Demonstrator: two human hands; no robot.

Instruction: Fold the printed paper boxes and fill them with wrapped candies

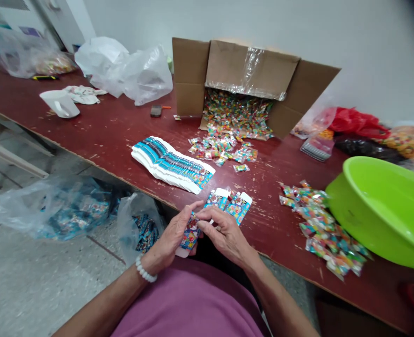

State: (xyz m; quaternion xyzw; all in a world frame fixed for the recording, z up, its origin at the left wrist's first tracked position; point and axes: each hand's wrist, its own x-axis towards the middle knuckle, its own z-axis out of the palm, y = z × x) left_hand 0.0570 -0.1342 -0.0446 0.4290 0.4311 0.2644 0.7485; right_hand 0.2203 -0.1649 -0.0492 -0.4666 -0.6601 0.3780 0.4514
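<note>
Close to my body, my left hand (174,234) grips a small printed candy box (190,234), blue with colourful pictures. My right hand (225,229) is at the top end of the same box, its thumb and fingers pinched there. Whether the box's flap is open is hidden by my fingers. Just beyond, two more small boxes (239,207) lie on the table edge with white flaps sticking out. A long fanned stack of flat blue boxes (171,164) lies to the left of them. Wrapped candies (224,147) are spread behind.
A cardboard carton (252,70) on its side spills candies. On the right stand a green basin (378,220) and a candy pile (326,224). A white cup (60,104) and plastic bags (133,70) lie at the left. Bags of blue packets (76,210) sit below the table.
</note>
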